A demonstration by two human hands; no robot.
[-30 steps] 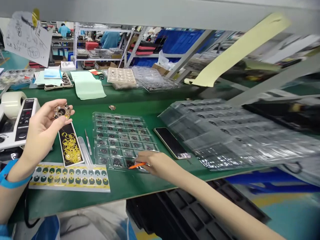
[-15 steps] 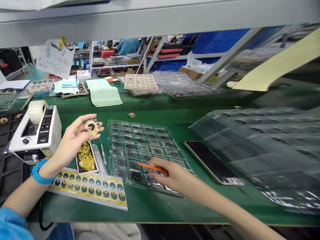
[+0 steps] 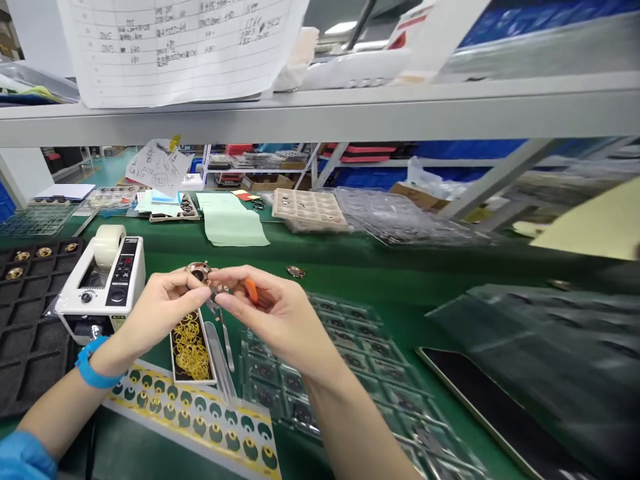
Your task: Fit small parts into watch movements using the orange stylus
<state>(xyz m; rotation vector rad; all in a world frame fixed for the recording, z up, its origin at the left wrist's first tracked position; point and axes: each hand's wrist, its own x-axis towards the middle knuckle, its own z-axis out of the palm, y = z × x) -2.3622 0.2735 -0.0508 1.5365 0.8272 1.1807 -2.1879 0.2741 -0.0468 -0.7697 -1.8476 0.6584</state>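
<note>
My left hand (image 3: 163, 307) is closed around a round watch case (image 3: 198, 269) with a gold-coloured rim, held above the back end of a small box of yellow rings (image 3: 191, 347). My right hand (image 3: 280, 320) meets it there, its fingertips pinched together at the watch case's edge. An orange stick-like tool (image 3: 251, 291) is gripped in that hand; its tip is hidden by the fingers. Below and to the right lies a clear compartment tray (image 3: 370, 347) with dark round parts. Metal tweezers (image 3: 227, 343) rest beside the ring box.
A white tape dispenser (image 3: 107, 280) stands left, beside a black tray (image 3: 30, 320) with a few watch cases. A sticker sheet (image 3: 200, 417) lies in front. On the right are a phone (image 3: 480, 400) and stacked clear trays (image 3: 540, 333). A shelf beam (image 3: 320, 123) crosses above.
My right hand has moved from over the clear tray, up and left, to the watch case in my left hand, carrying the orange tool. The camera view has tilted up.
</note>
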